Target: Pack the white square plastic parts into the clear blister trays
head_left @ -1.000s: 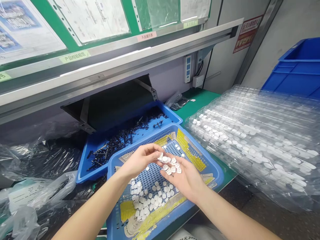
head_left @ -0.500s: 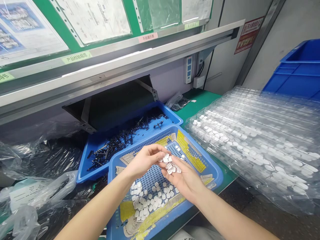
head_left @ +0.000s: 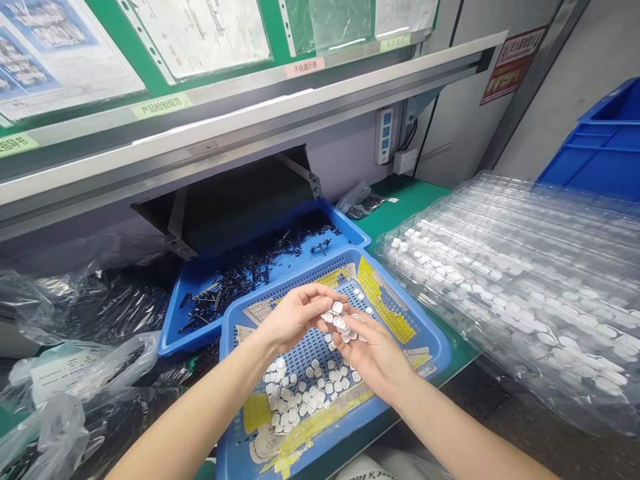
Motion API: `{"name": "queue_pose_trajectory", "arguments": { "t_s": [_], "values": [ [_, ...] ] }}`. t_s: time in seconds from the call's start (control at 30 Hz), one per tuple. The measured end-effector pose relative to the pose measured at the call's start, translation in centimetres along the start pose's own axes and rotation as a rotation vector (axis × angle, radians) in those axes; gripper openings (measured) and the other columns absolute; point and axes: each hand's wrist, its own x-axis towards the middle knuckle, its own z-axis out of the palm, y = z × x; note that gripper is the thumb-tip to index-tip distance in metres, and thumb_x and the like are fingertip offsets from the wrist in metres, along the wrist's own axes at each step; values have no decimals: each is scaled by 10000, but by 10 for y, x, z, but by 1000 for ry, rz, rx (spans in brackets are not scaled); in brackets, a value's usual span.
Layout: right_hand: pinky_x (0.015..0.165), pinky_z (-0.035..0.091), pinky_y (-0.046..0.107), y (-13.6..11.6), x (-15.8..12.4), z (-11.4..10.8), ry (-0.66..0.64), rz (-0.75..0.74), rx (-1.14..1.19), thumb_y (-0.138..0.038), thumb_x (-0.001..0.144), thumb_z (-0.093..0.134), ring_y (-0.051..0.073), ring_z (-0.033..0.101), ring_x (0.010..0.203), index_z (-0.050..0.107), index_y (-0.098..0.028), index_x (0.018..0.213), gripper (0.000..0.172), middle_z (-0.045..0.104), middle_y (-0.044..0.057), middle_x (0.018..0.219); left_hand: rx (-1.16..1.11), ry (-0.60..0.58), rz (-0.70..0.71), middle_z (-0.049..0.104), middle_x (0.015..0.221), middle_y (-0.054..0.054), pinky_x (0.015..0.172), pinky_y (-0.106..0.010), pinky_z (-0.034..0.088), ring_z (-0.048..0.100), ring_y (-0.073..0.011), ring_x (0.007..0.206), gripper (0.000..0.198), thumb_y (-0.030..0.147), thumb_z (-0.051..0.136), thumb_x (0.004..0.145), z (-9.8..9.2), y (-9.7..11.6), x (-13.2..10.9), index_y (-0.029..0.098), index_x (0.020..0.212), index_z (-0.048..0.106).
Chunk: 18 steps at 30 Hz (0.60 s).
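Note:
Over the blue perforated basket (head_left: 227, 400), both hands meet with a cluster of small white square pieces (head_left: 341, 320) between them. My left hand (head_left: 295, 317) pinches pieces at the cluster's upper left, thumb and fingers closed on them. My right hand (head_left: 373, 350) cups several more, its thumb lying over them. Below the hands, a pile of loose white pieces (head_left: 310, 399) lies on the basket floor, and a few more sit near its back right corner. Yellow and beige tape lines the basket walls.
A blue tray (head_left: 173, 317) of black parts adjoins the basket behind. Clear plastic trays (head_left: 500, 280) holding white pieces stand at right. Plastic bags (head_left: 65, 400) lie at left. A metal rail (head_left: 210, 140) crosses above; a blue crate (head_left: 595, 150) stands back right.
The hands have drawn slightly closer around the cluster, and the right thumb has moved over the pieces. The whole view has shifted slightly.

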Motion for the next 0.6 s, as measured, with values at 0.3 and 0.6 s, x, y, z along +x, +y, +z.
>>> {"name": "queue_pose_trajectory", "arguments": {
  "t_s": [0.3, 0.6],
  "values": [
    [625, 458, 195, 0, -2, 1, -11, -10, -11, -134, 653, 598, 104, 570, 725, 578, -137, 841, 188, 609, 56, 838, 12, 24, 5, 591, 821, -47, 500, -142, 438, 516, -51, 550, 120, 209, 579, 706, 0, 2, -2, 117, 782, 579],
    [703, 461, 285, -4, -1, 3, 57, 89, 103, -192, 707, 521, 170, 563, 840, 555, -108, 895, 209, 591, 103, 930, 71, 107, 40, 569, 658, -11, 543, -177, 431, 513, -67, 542, 130, 242, 591, 689, 2, 17, -4, 123, 730, 560]
  ]
}}
